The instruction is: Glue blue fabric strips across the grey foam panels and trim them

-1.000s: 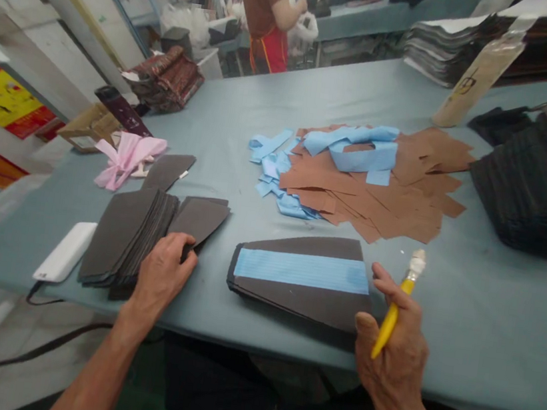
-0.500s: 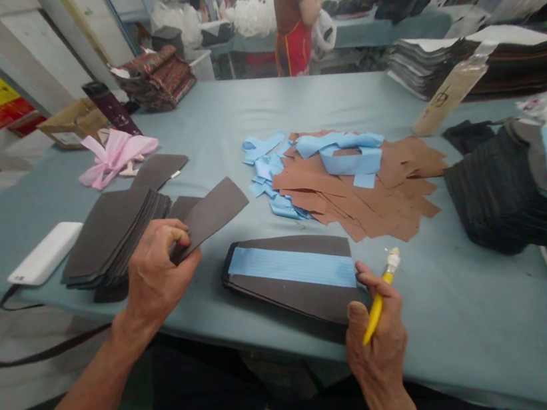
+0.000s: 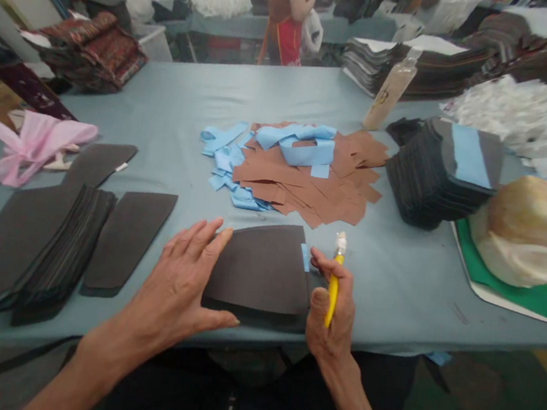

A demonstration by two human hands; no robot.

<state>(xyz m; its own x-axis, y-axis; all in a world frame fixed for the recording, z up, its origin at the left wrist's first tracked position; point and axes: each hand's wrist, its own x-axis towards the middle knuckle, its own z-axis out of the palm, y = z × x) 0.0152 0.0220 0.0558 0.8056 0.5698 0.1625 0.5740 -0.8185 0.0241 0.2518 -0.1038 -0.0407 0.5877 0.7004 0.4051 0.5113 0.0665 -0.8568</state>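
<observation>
Flat and spread, the fingers of my left hand (image 3: pixel 183 280) pressed on the dark grey piece (image 3: pixel 260 267) topping a small stack at the table's (image 3: pixel 414 284) near edge. Beside it my right hand (image 3: pixel 334 300) gripped a yellow brush (image 3: pixel 333 287), fingertips touching a blue strip (image 3: pixel 306 256) peeping from beneath; brown and blue scraps (image 3: pixel 302 175) lay beyond.

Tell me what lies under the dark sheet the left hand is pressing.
Under the dark sheet a blue strip peeks out at the right edge, above more dark layers. The strip's remainder is covered.
</observation>
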